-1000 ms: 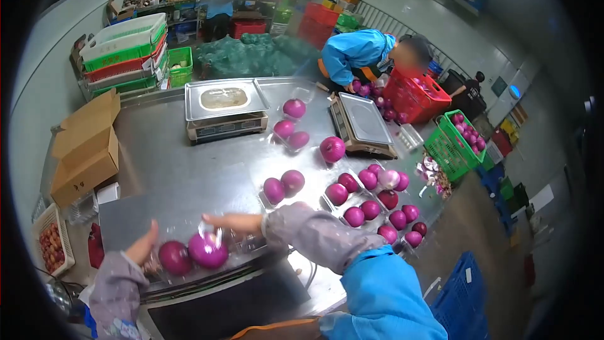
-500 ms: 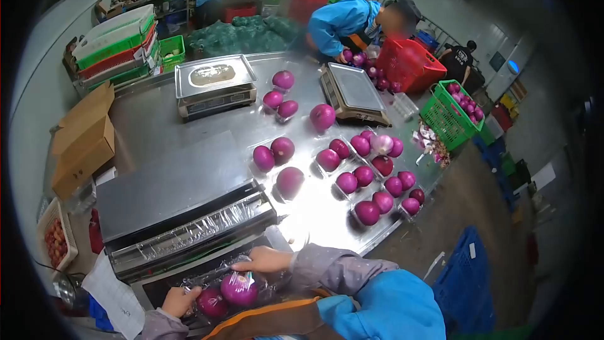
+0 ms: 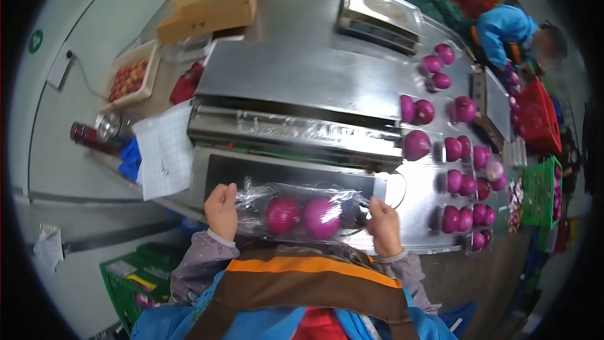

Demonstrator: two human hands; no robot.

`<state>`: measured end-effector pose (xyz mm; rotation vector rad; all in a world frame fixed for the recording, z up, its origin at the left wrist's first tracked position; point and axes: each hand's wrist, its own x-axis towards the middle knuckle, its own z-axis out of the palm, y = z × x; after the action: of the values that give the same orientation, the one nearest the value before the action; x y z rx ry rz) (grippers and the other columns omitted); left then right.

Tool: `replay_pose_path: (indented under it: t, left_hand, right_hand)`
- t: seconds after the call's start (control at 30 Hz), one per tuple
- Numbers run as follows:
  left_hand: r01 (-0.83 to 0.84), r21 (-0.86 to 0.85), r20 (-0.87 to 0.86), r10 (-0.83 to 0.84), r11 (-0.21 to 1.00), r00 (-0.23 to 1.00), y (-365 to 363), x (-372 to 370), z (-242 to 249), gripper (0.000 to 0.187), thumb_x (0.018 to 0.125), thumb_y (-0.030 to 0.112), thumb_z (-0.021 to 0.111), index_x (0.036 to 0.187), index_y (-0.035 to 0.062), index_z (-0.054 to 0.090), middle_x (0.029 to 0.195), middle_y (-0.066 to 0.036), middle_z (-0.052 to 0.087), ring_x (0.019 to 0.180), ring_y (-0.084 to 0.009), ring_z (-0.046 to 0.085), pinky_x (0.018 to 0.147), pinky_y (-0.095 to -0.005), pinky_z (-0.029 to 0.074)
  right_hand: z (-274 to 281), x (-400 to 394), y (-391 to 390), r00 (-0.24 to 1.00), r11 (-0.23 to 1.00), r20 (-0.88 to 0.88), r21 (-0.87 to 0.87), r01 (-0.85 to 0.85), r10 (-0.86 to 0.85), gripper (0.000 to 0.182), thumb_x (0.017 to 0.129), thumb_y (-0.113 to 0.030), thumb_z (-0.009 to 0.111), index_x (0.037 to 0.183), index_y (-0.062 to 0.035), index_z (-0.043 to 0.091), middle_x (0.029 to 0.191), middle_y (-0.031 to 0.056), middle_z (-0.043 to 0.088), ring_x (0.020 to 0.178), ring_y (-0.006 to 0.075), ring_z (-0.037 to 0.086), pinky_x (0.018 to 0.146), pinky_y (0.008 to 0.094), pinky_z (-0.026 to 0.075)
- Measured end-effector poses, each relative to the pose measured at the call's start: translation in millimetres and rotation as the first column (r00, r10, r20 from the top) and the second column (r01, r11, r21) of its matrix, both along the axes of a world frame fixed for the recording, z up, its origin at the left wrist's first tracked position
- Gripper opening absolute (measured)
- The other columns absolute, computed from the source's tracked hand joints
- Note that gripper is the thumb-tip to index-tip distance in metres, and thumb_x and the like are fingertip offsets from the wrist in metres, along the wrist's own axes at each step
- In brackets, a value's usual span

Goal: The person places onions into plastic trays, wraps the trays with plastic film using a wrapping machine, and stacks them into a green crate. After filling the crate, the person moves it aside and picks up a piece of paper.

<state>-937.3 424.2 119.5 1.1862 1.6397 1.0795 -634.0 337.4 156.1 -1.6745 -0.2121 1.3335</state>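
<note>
Two purple onions (image 3: pixel 282 216) sit side by side under clear plastic film (image 3: pixel 242 217) in front of my body. My left hand (image 3: pixel 222 212) grips the film's left end, thumb pressed to fingers. At the right end, my right hand (image 3: pixel 384 226) pinches the film, which stretches between both hands over the onions. Whether a tray lies under them I cannot make out. Just beyond is the wrapping machine, with its dark plate (image 3: pixel 277 175) and a film-covered roller (image 3: pixel 296 131).
Trays of purple onions (image 3: pixel 454 181) stand to the right. Farther off are two scales (image 3: pixel 380 16), a cardboard box (image 3: pixel 211 9), a red crate (image 3: pixel 538 116) and a green crate (image 3: pixel 542 195). Paper (image 3: pixel 165 151) lies at left. A co-worker in blue (image 3: pixel 503 28) bends over the far right.
My view has swung left and down. My hands have moved apart, drawing the film out to both sides of the onions, which now face me squarely.
</note>
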Motion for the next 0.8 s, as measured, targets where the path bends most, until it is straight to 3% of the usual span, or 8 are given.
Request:
replay_pose_path:
  t: [0.13,0.2,0.27,0.33,0.37,0.47,0.7,0.8]
  left_hand:
    - [0.398,0.158,-0.813,-0.109,0.904,0.572,7,10,-3,0.012,0.084,0.020,0.055,0.078,0.0094,0.052,0.062,-0.008,0.051,0.056,-0.0212,0.055,0.051,-0.0325,0.043]
    - [0.455,0.205,-0.848,-0.075,0.867,0.525,20,38,-20,0.011,0.081,0.021,0.057,0.082,0.0106,0.054,0.067,-0.008,0.055,0.063,-0.0282,0.057,0.054,-0.0348,0.045]
    - [0.498,0.230,-0.759,-0.167,0.836,0.630,32,60,-14,0.008,0.079,0.016,0.057,0.078,0.0090,0.055,0.068,-0.004,0.056,0.062,-0.0211,0.057,0.055,-0.0323,0.046]
    - [0.206,-0.144,0.454,-0.120,0.968,0.883,35,76,-12,0.006,0.078,0.011,0.055,0.074,0.0072,0.057,0.070,-0.001,0.055,0.064,-0.0135,0.054,0.057,-0.0287,0.044]
    - [0.433,0.038,0.391,-0.412,0.900,0.823,35,72,-7,0.008,0.079,0.009,0.054,0.073,0.0058,0.057,0.071,-0.001,0.055,0.066,-0.0115,0.052,0.059,-0.0272,0.043]
    - [0.736,0.366,0.818,-0.573,0.570,0.037,10,80,5,0.013,0.080,0.013,0.060,0.071,0.0041,0.057,0.073,-0.002,0.053,0.070,-0.0098,0.050,0.065,-0.0246,0.039]
    - [0.887,0.399,0.710,-0.691,0.233,-0.138,-18,103,86,0.086,0.078,0.042,0.061,0.139,0.0040,0.013,0.140,-0.010,0.024,0.128,-0.0208,0.025,0.104,-0.0325,0.017]
    - [0.954,0.299,0.830,-0.500,0.024,-0.248,-21,99,95,0.078,0.084,0.040,0.050,0.139,0.0036,0.009,0.143,-0.009,0.018,0.131,-0.0190,0.019,0.106,-0.0311,0.014]
  right_hand:
    - [-47,0,20,0.073,0.925,0.971,-0.192,-0.327,0.228,0.019,0.081,-0.019,0.057,0.070,-0.0049,0.057,0.058,0.0098,0.054,0.051,0.0251,0.053,0.046,0.0354,0.038]
    - [-54,-15,38,0.072,0.829,0.997,0.017,-0.559,0.028,0.014,0.080,-0.018,0.057,0.074,-0.0051,0.055,0.064,0.0172,0.053,0.057,0.0366,0.050,0.052,0.0399,0.039]
    - [-61,-32,50,0.201,0.852,0.979,0.073,-0.519,0.038,0.021,0.081,-0.026,0.053,0.083,-0.0047,0.056,0.067,0.0149,0.053,0.061,0.0333,0.053,0.055,0.0388,0.039]
    - [-41,-35,63,0.837,0.879,0.511,0.288,-0.379,0.193,0.025,0.084,-0.026,0.049,0.085,-0.0030,0.057,0.068,0.0117,0.057,0.058,0.0252,0.056,0.051,0.0350,0.039]
    - [-31,-39,59,0.833,0.868,0.523,0.314,-0.385,0.180,0.025,0.084,-0.026,0.049,0.085,-0.0030,0.057,0.068,0.0117,0.057,0.058,0.0252,0.056,0.051,0.0350,0.039]
    - [-13,-49,19,0.633,0.609,0.473,0.227,-0.760,0.613,0.032,0.092,-0.028,0.042,0.094,-0.0004,0.058,0.083,0.0107,0.061,0.069,0.0158,0.058,0.058,0.0273,0.048]
    - [29,-39,25,-0.461,-0.072,0.745,-0.490,-0.869,0.483,0.032,0.085,-0.031,0.050,0.100,-0.0030,0.058,0.078,0.0136,0.061,0.071,0.0191,0.060,0.064,0.0313,0.047]
    - [30,-20,40,-0.329,0.022,0.743,-0.420,-0.907,0.582,0.034,0.082,-0.032,0.054,0.102,-0.0041,0.058,0.076,0.0148,0.061,0.072,0.0205,0.060,0.066,0.0330,0.047]
